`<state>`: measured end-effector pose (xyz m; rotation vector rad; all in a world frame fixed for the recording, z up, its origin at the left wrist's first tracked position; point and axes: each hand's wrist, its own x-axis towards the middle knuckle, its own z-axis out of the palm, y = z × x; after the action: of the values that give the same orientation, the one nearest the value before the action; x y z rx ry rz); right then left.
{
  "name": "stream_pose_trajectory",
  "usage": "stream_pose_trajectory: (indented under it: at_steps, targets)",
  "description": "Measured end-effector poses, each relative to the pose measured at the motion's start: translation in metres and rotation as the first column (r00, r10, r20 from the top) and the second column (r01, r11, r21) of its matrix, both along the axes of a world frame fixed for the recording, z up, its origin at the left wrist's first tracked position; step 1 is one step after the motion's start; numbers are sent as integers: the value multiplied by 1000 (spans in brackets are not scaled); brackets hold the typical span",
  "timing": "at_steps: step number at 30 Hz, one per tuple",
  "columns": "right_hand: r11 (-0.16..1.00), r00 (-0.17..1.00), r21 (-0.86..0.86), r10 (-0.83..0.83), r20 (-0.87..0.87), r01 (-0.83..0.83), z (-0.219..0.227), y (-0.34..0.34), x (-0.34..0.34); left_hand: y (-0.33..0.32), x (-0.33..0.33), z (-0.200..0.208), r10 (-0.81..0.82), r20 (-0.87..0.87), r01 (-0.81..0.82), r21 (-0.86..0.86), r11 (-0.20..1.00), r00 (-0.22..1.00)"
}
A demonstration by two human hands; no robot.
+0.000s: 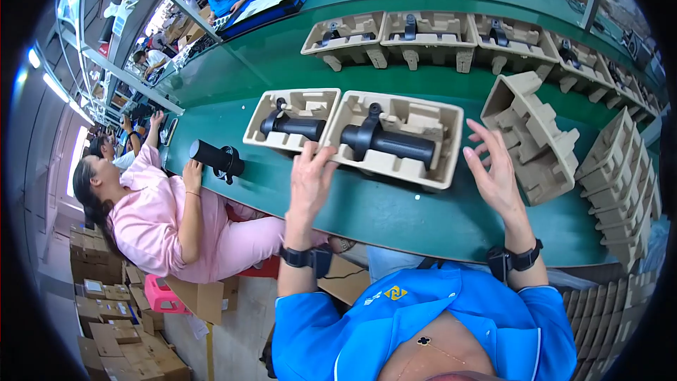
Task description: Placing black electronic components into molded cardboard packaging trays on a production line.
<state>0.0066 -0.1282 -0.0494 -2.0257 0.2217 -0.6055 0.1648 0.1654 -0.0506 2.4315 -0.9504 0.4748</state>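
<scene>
A pulp tray (402, 142) holds a black tool (388, 140); the left hand (308, 182) touches its edge, fingers spread. The right hand (496, 173) hovers open beside it, near stacked empty trays (620, 176).

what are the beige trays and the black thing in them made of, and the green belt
Tray: looks like moulded paper pulp, matte beige with soft rounded edges and a fibrous look. Black cylinder lying in it: probably plastic or coated metal, smooth with a dull sheen; the picture cannot settle which. Green belt: seems rubber or vinyl, smooth with faint glare. The left hand touches the tray's near edge.
</scene>
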Motion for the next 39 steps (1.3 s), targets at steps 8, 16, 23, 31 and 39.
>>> stream_pose_trajectory:
  at_steps: [8,16,23,31,39]
  targets:
    - [997,987,-36,69,147,-64,-71,-51,-71,21,82,-59,-1,27,2,-33,999,1000]
    - [805,798,-432,-82,598,406,-144,-134,-169,50,191,-116,198,170,-194,-39,980,965]
    - [397,359,-45,-768,530,917,-232,-187,-156,99,312,-150,374,245,-344,-158,925,894]
    - [568,544,-31,-770,334,822,-243,-210,-138,98,406,-141,344,335,-316,-135,939,877]
    - [611,771,787,-458,443,-89,-180,-208,-85,43,451,-110,77,211,-82,17,996,974]
